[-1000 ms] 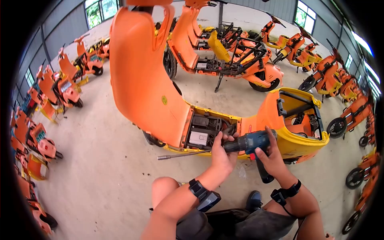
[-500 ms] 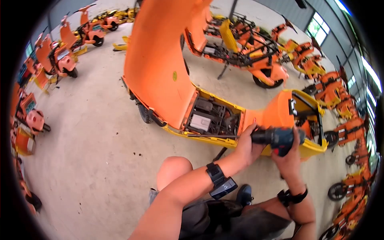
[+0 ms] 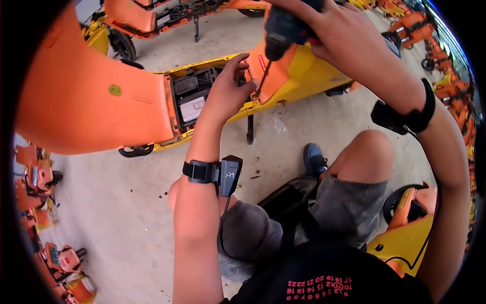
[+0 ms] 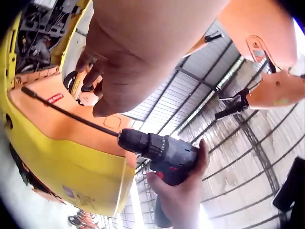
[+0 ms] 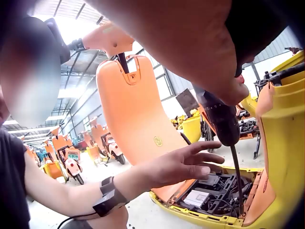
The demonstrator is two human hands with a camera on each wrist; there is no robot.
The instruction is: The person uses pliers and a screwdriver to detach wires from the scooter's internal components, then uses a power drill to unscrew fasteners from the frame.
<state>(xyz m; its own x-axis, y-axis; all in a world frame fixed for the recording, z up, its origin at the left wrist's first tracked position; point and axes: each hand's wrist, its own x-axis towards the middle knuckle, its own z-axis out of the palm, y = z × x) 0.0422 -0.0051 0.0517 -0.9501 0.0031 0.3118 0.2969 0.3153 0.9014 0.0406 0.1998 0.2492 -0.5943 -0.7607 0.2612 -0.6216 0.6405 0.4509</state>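
My right hand point(image 3: 349, 45) grips a dark blue cordless drill point(image 4: 171, 155), held nose-down over a scooter. From its chuck a long thin driver bit point(image 5: 237, 174) runs down to the rim where the open floor compartment point(image 5: 224, 195) meets the orange seat base point(image 3: 278, 66). Close beside the bit, my left hand point(image 3: 228, 93) hovers over the compartment with its fingers loosely spread and nothing in them. Black modules, wiring and a white-labelled box point(image 3: 192, 109) sit inside the compartment. At the top edge of the head view, part of the drill is cut off.
The scooter's tall orange front panel point(image 3: 96, 96) rises to the left. A partly stripped scooter point(image 3: 131, 17) stands behind, and a yellow and orange body part point(image 3: 405, 238) lies at my right side. More scooters line both sides of the hall.
The drill has swung from level to pointing down, its bit now at the compartment's seat-side rim. My left hand has come off the drill's front. The head view has moved closer to the scooter.
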